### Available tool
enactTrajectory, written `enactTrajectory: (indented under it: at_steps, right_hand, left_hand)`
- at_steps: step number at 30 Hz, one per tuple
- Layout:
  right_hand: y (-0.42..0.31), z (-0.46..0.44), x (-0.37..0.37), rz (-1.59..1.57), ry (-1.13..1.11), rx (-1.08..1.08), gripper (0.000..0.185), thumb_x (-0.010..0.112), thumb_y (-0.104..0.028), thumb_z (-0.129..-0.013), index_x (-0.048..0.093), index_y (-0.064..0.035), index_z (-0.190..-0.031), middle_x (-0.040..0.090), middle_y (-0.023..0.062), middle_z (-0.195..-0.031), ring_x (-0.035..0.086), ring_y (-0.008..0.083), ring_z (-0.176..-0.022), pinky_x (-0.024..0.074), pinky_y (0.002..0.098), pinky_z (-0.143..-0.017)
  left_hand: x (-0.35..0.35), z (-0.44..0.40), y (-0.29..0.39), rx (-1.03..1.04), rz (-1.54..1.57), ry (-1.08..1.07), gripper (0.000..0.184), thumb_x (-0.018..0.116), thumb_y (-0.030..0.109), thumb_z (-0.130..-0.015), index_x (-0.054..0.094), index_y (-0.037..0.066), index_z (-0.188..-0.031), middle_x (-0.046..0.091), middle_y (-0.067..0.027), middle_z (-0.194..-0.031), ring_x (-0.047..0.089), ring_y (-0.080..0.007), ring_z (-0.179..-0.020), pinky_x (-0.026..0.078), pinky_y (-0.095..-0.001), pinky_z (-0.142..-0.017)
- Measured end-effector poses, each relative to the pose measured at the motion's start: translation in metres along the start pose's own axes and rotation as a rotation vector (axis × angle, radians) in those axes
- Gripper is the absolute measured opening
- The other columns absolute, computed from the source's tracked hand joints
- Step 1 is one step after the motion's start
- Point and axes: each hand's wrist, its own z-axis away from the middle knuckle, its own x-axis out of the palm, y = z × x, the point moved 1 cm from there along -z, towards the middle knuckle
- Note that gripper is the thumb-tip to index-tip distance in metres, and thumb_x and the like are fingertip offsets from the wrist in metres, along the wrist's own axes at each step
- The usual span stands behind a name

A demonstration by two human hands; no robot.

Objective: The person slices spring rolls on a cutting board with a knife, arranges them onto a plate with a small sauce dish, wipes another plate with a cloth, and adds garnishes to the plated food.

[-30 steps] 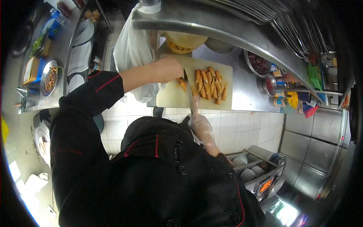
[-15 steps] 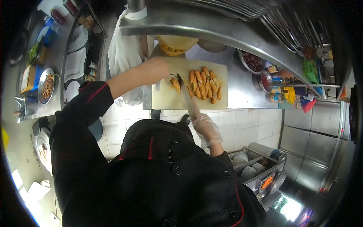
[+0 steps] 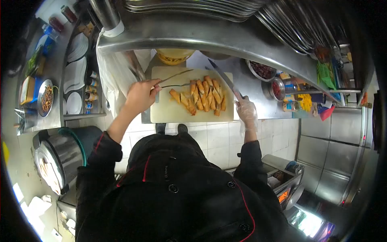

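Note:
My bare left hand (image 3: 140, 97) is closed around metal tongs (image 3: 175, 75), whose two arms spread apart over the left half of a pale cutting board (image 3: 162, 115). My right hand (image 3: 246, 111), in a clear plastic glove, grips a knife (image 3: 223, 76) by its handle beside the board's right edge. The blade points up and to the left, past the far right corner. Golden fried rolls (image 3: 209, 96) lie in a cluster on the board, and several cut pieces (image 3: 175, 96) rest at their left. Nothing sits between the tong tips.
A steel shelf (image 3: 169, 38) overhangs the counter, with stacked metal trays above. A yellow tub (image 3: 174, 57) stands behind the board. On the right are a bowl of dark red pieces (image 3: 262, 70), a smaller bowl (image 3: 277, 88) and jars. A white plastic bag (image 3: 108, 76) hangs at left.
The knife has moved right, off the board, with my right hand. My left hand has come nearer and left, the tongs now plainly spread. Cut pieces lie closer to the cluster.

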Motion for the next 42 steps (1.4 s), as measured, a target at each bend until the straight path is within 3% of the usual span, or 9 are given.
enactTrajectory:
  at_steps: [18, 20, 22, 25, 27, 30, 34, 36, 42]
  right_hand:
    - [-0.010, -0.015, -0.031, -0.031, 0.014, -0.095, 0.044, 0.047, -0.030, -0.090, 0.044, -0.0216, -0.133, 0.056, 0.0175, -0.112, 0.056, 0.0353, -0.099, 0.0475, 0.0452, -0.081]
    - [0.000, -0.015, -0.009, -0.019, 0.296, -0.234, 0.041, 0.043, -0.032, -0.092, 0.048, -0.0186, -0.131, 0.057, 0.0189, -0.114, 0.054, 0.0363, -0.104, 0.0448, 0.0468, -0.085]
    - [-0.038, -0.006, -0.051, -0.323, 0.233, -0.401, 0.039, 0.038, -0.025, -0.094, 0.052, -0.0141, -0.128, 0.060, 0.0215, -0.108, 0.056, 0.0381, -0.098, 0.0438, 0.0470, -0.085]
    - [-0.091, 0.009, -0.067, -0.334, 0.230, -0.725, 0.033, 0.047, -0.011, -0.091, 0.056, -0.0110, -0.122, 0.059, 0.0227, -0.112, 0.061, 0.0351, -0.088, 0.0495, 0.0410, -0.071]
    - [-0.132, 0.020, -0.060, -0.458, 0.144, -1.035, 0.032, 0.049, -0.008, -0.089, 0.058, -0.0104, -0.120, 0.061, 0.0205, -0.110, 0.062, 0.0339, -0.088, 0.0500, 0.0399, -0.069]
    - [-0.168, 0.023, -0.042, -0.385, 0.027, -1.434, 0.034, 0.052, -0.004, -0.084, 0.061, -0.0111, -0.115, 0.064, 0.0164, -0.101, 0.063, 0.0294, -0.085, 0.0502, 0.0380, -0.070]
    - [-0.232, 0.080, -0.057, -0.479, -0.181, -1.631, 0.043, 0.052, 0.005, -0.074, 0.064, -0.0105, -0.112, 0.064, 0.0124, -0.084, 0.063, 0.0271, -0.075, 0.0497, 0.0366, -0.066]
    - [-0.253, 0.092, -0.044, -0.601, -0.225, -1.709, 0.042, 0.050, 0.006, -0.076, 0.063, -0.0086, -0.114, 0.064, 0.0107, -0.080, 0.062, 0.0217, -0.069, 0.0492, 0.0329, -0.063]
    - [-0.308, 0.155, -0.052, -0.600, -0.400, -1.818, 0.042, 0.050, 0.009, -0.077, 0.064, -0.0078, -0.113, 0.063, 0.0089, -0.073, 0.059, 0.0164, -0.062, 0.0476, 0.0276, -0.061]
  left_hand:
    - [0.158, 0.029, -0.053, -0.344, -0.208, 0.406, 0.035, 0.054, 0.019, -0.086, 0.055, 0.010, -0.120, 0.056, -0.0115, -0.111, 0.053, -0.0284, -0.103, 0.046, -0.0423, -0.084]
    - [0.183, 0.040, -0.059, -0.309, -0.167, 0.590, 0.041, 0.049, 0.015, -0.087, 0.047, 0.011, -0.128, 0.060, -0.0163, -0.105, 0.058, -0.0304, -0.094, 0.049, -0.0419, -0.077]
    - [0.182, 0.055, -0.048, -0.644, 0.021, 0.257, 0.042, 0.048, 0.009, -0.080, 0.052, 0.009, -0.122, 0.061, -0.0198, -0.097, 0.060, -0.0350, -0.086, 0.051, -0.0403, -0.073]
    - [0.196, 0.106, -0.043, -0.285, 0.096, 0.606, 0.028, 0.056, 0.010, -0.074, 0.064, 0.008, -0.102, 0.064, -0.0166, -0.095, 0.061, -0.0313, -0.088, 0.049, -0.0415, -0.076]
    - [0.184, 0.164, -0.012, -0.381, 0.220, 0.558, 0.022, 0.058, 0.014, -0.076, 0.066, 0.007, -0.096, 0.065, -0.0162, -0.086, 0.061, -0.0329, -0.085, 0.049, -0.0422, -0.073]
    - [0.187, 0.242, 0.029, -0.976, 0.268, 0.402, 0.018, 0.059, 0.021, -0.082, 0.065, 0.005, -0.086, 0.064, -0.0137, -0.078, 0.061, -0.0327, -0.075, 0.049, -0.0421, -0.070]
    - [0.219, 0.369, 0.056, -1.346, 0.380, 0.959, 0.024, 0.054, 0.001, -0.067, 0.057, 0.006, -0.091, 0.065, -0.0151, -0.084, 0.062, -0.0365, -0.080, 0.049, -0.0423, -0.072]
    - [0.232, 0.430, 0.067, -1.348, 0.365, 1.367, 0.037, 0.053, -0.015, -0.064, 0.054, 0.003, -0.096, 0.061, -0.0134, -0.094, 0.066, -0.0251, -0.074, 0.051, -0.0347, -0.063]
    - [0.206, 0.631, 0.078, -1.968, 0.017, 2.118, 0.030, 0.054, 0.012, -0.074, 0.058, 0.002, -0.102, 0.064, -0.0193, -0.097, 0.061, -0.0327, -0.096, 0.046, -0.0386, -0.085]
